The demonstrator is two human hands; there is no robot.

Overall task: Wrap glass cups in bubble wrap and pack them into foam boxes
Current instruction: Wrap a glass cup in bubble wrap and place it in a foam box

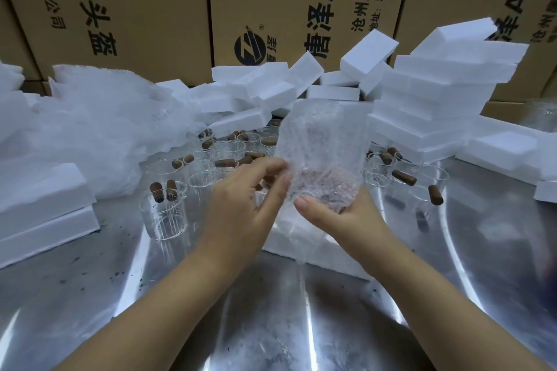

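Observation:
A sheet of clear bubble wrap (322,141) stands upright in the middle of the view. My right hand (340,214) holds its lower part from underneath, thumb across the front. My left hand (247,199) pinches the sheet's left edge with thumb and fingers. Whether a cup sits inside the wrap cannot be told. Below the hands lies a white foam box (301,250) on the steel table. Several glass cups (164,217) with brown wooden handles stand behind and to the left of my hands.
A heap of bubble wrap (99,129) fills the left. Foam boxes are stacked at the right (437,99), piled at the back (256,90) and lie at the left edge (39,208). Cardboard cartons (271,3) wall off the back. Bare steel table (271,325) shows in front.

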